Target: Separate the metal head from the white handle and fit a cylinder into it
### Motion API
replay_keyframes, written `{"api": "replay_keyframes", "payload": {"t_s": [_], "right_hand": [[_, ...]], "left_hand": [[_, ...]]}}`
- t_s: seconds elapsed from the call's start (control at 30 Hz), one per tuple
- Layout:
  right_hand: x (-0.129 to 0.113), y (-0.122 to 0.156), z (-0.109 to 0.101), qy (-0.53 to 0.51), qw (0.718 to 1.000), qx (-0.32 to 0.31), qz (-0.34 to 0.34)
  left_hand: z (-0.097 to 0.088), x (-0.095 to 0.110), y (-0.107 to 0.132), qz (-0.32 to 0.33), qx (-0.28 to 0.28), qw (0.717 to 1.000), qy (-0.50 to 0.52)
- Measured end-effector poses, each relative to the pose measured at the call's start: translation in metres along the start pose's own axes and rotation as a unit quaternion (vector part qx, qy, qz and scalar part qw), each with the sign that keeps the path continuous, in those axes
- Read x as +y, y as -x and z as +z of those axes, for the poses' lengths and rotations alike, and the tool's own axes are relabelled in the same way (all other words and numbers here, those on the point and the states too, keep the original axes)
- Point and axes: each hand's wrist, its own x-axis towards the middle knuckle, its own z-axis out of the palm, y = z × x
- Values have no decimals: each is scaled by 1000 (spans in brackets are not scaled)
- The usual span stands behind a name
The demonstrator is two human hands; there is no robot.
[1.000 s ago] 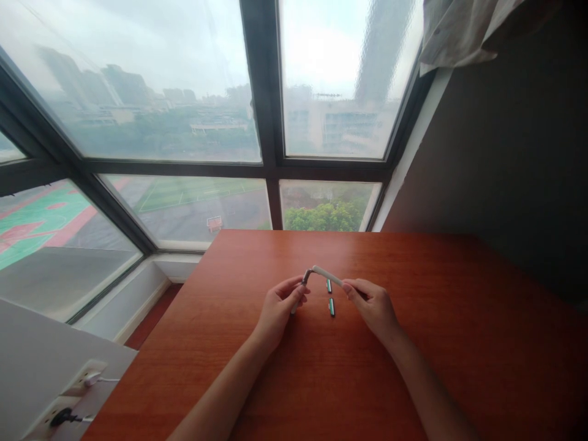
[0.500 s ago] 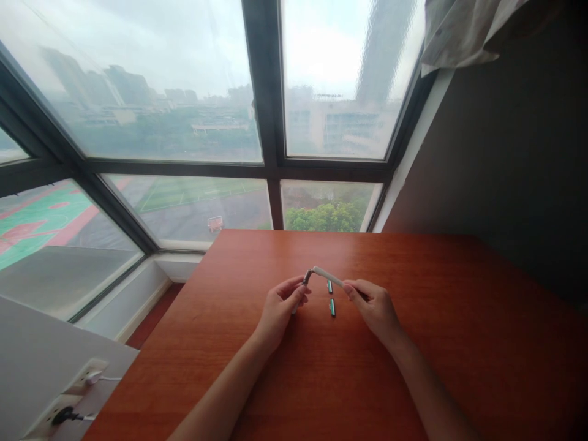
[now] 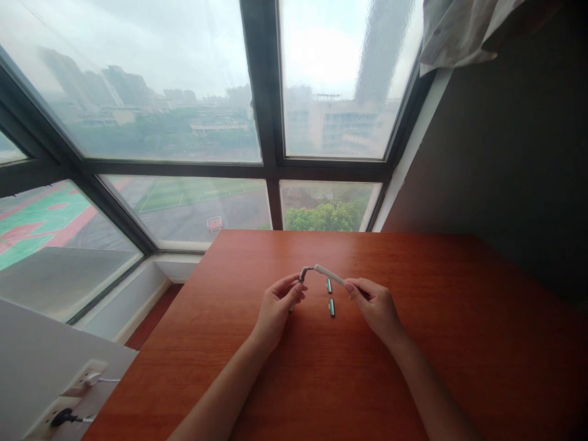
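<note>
Head view:
- Left hand (image 3: 274,309), one: thumb and fingers closed in a pinch on a bent metal piece (image 3: 304,272), its crooked neck above the fingertips.
- Right hand (image 3: 377,312), one: thumb and forefinger pinched around the near end of a pale rod (image 3: 329,275).
- Bent metal piece and pale rod, one each: raised above the table (image 3: 321,380), ends meeting or nearly so — contact cannot be told.
- Handling, as judged: both light and stiff; metal probably smooth and slippery, best gripped along its straight shank; rod best held near its end, the far tip left free.
- Small green-and-black pieces, two — one farther (image 3: 329,286), one nearer (image 3: 331,307): lying apart on the table, between the hands; likely light, perhaps fragile, best taken by the ends.
- Table, one: reddish-brown.
</note>
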Motion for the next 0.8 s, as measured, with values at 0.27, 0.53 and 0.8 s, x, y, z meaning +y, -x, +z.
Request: {"api": "replay_keyframes", "payload": {"t_s": [0.27, 0.53, 0.8], "right_hand": [[-7, 1, 0, -50, 998, -48, 1], [-4, 0, 0, -70, 996, -47, 5], [-2, 1, 1, -90, 994, -55, 9]], "left_hand": [[1, 2, 2, 14, -1, 1000, -3], [0, 0, 2, 24, -12, 1000, -3], [1, 0, 3, 29, -21, 999, 5]]}}
